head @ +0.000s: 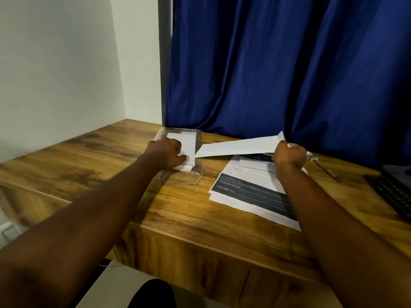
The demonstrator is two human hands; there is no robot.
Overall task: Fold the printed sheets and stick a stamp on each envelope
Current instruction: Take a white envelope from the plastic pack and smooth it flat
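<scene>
My right hand [290, 154] grips one end of a long white envelope [238, 146] and holds it above the table, its far end pointing left toward a clear plastic packet [195, 174]. Inside that packet lies a stack of white envelopes [188, 143]. My left hand [170, 153] rests on the packet with its fingers curled over the stack's near end. A pile of printed sheets [251, 192] with dark bands lies flat below my right hand. No stamp is visible.
The wooden table [89, 165] stands against a white wall on the left and a blue curtain [289, 74] behind. A pen [327, 168] lies right of the sheets. A dark keyboard-like object [395, 190] sits at the far right edge.
</scene>
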